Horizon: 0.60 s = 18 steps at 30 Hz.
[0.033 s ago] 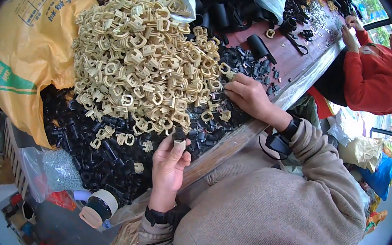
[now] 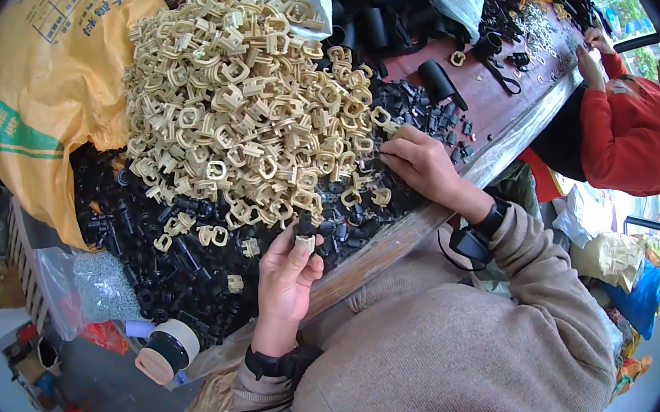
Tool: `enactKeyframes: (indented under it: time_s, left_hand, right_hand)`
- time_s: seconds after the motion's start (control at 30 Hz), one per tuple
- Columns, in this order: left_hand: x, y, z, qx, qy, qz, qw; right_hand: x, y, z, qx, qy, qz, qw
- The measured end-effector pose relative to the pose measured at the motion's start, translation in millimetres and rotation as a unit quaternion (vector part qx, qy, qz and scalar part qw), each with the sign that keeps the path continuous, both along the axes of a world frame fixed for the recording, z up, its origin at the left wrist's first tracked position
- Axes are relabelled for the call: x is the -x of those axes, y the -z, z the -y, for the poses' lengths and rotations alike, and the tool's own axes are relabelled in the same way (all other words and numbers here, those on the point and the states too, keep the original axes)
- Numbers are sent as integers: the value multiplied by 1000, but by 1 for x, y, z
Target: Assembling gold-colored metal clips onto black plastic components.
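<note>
My left hand (image 2: pixel 285 280), low at the front of the table, is closed in a pinch. Between its thumb and fingers is a small cream plastic part (image 2: pixel 306 243), with a black piece (image 2: pixel 304 225) at its upper end. My right hand (image 2: pixel 426 169) rests at the right edge of a tall heap of cream plastic clips (image 2: pixel 236 94), its fingers curled together. Whatever its fingertips grip is hidden; a cream clip (image 2: pixel 387 124) lies right beside them. Small black plastic parts (image 2: pixel 182 263) spread in front of the heap and under both hands.
A yellow sack (image 2: pixel 65 98) stands left of the heap. A bag of pale beads (image 2: pixel 103 285) and a cream-lidded jar (image 2: pixel 169 348) sit at the near left. Black tubes (image 2: pixel 438 82) lie behind my right hand. A wooden table edge (image 2: pixel 384 253) runs before me. Another person in red (image 2: pixel 631 131) works at the right.
</note>
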State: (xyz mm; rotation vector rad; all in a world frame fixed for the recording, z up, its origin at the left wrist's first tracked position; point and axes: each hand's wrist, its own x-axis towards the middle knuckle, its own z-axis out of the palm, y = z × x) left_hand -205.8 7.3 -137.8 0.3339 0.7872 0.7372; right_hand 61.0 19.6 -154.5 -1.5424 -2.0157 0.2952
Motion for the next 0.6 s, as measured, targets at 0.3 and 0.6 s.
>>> enactKeyframes:
  time_s: [0.3,0.6]
  left_hand:
    - [-15,-14,-25,-5,74,-21,997]
    - [-36,-25,-13,-60,78,-18,995]
  right_hand:
    - [3,-25,4,323,15,-457,829]
    - [43,-51,26,418,-84,-567,705]
